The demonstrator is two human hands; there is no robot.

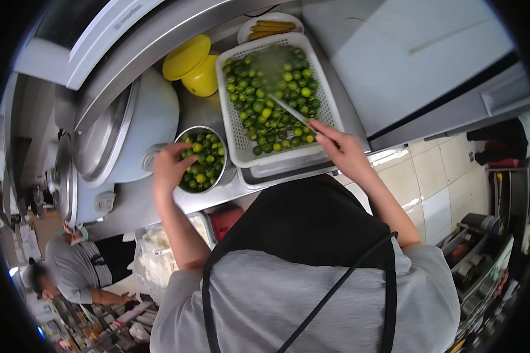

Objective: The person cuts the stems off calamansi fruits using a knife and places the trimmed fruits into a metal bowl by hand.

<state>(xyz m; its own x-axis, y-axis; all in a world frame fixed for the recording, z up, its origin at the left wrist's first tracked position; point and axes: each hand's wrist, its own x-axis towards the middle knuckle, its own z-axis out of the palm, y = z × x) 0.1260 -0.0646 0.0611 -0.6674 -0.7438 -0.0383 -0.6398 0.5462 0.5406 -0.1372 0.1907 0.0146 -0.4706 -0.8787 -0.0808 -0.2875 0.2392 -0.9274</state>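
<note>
My right hand (343, 154) grips a knife (292, 109), its blade pointing away over a white perforated basket (237, 141). Many small green limes (267, 120), some yellowish, fill the basket. At the left rim of a round metal pot (224, 167), my left hand (169, 169) reaches in with thumb and fingers apart. The pot holds more of these limes (205, 159), right beside the fingertips. I see no lime clearly held in that hand. The basket rests on a metal tray (277, 175).
Behind the pot stand a yellow lidded container (201, 76) and a plate (247, 26) with long brownish pieces. Large lidded cookers (153, 126) line the left. A bin (203, 226) with whitish contents sits below the counter. Another person (79, 265) works at far left.
</note>
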